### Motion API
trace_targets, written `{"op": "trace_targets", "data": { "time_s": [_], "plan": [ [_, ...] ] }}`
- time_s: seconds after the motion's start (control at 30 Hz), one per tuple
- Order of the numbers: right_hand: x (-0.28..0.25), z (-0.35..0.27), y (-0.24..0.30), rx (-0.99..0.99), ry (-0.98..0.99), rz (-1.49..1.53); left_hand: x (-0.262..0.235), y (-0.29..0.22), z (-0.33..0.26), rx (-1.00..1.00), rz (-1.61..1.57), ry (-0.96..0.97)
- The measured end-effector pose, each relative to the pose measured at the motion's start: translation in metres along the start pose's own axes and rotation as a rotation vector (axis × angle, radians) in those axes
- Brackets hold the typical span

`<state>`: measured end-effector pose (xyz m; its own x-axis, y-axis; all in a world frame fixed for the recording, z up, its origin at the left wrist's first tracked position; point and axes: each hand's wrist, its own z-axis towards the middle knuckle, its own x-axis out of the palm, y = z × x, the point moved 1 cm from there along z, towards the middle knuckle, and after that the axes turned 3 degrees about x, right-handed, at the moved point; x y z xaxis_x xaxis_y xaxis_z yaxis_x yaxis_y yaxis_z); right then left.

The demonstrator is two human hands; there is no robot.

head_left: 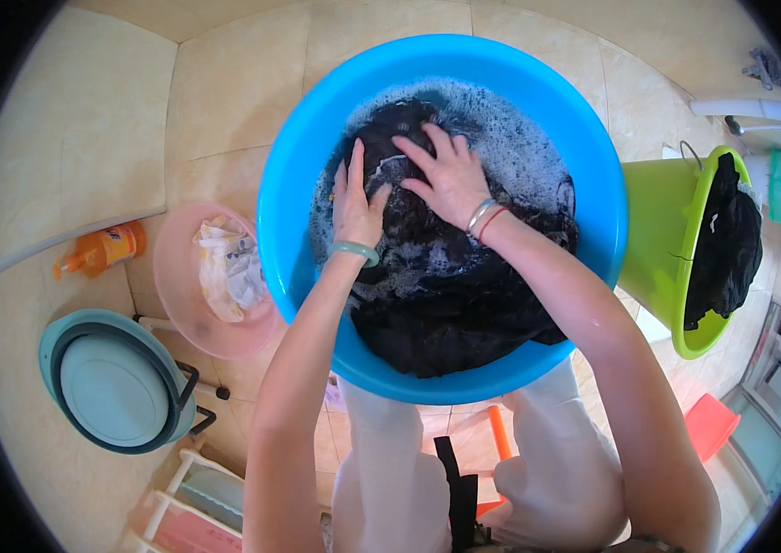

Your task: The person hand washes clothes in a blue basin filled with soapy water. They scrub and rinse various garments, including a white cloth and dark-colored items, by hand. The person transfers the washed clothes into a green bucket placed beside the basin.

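Viewed remotely, the left hand [358, 207] and right hand [455, 180], fingers spread, rest on dark cloth [446, 332] inside the blue basin [600, 207], toward its far edge, though I cannot tell whether they grip; even kneading should work suds [515, 138] through.

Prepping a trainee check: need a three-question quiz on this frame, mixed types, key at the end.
1. Multiple choice: what do the left hand and right hand rest on in the blue basin?
A) stacked plates
B) wet black cloth
C) a yellow sponge

2. True or false: in the picture, the orange bottle is to the left of the pink basin.

3. Short answer: which wrist wears the pale green bangle?

Key: 1. B; 2. True; 3. The left wrist.
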<state>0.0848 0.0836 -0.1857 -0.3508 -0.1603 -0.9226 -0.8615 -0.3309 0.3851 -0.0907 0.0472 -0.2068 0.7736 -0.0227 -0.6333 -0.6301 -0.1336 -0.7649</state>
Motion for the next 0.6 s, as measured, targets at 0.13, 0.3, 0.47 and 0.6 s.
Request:
{"op": "trace_targets", "data": {
  "time_s": [0.13,0.3,0.47,0.6],
  "plan": [
    [0.037,0.002,-0.006,0.138,0.291,0.000,0.009,0.037,0.016,-0.259,-0.273,0.098],
    [0.044,0.019,-0.028,0.522,0.021,0.324,0.021,-0.001,0.013,-0.568,-1.204,-0.118],
    [-0.031,-0.005,0.054,-0.148,-0.190,0.479,-0.005,-0.003,0.010,-0.637,-1.511,0.049],
    [-0.053,-0.053,0.103,-0.447,-0.126,0.414,-0.015,-0.058,0.006,-0.446,-1.454,0.041]
  ]
}}
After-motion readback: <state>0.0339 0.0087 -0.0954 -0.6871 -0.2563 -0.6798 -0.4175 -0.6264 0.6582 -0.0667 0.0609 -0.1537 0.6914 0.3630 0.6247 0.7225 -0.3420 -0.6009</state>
